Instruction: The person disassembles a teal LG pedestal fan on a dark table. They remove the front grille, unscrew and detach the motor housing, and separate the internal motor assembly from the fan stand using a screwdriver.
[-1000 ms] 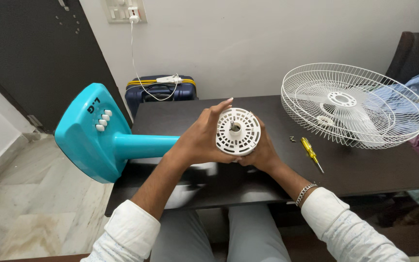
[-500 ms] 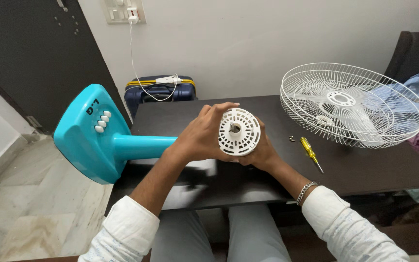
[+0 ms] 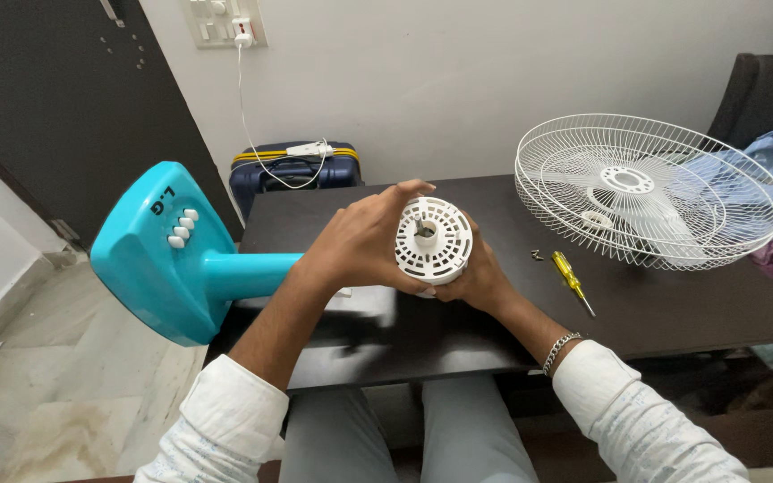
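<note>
We see the left hand (image 3: 364,241) and right hand (image 3: 480,277) both clasped around the white vented motor housing (image 3: 433,240), held just above the dark desk (image 3: 673,304). The turquoise fan base (image 3: 158,250) overhangs left of the housing; we judge its weight could twist the grip loose. The yellow screwdriver (image 3: 572,279) and small screws (image 3: 538,255) right of the housing could get knocked off.

Plain white wall (image 3: 458,80) behind dark wooden table (image 3: 673,304). Dark door (image 3: 55,107) at left. Switch panel (image 3: 225,20) on wall, white cable hanging. Pale marble floor (image 3: 64,394). Navy suitcase (image 3: 293,170) against wall.
</note>
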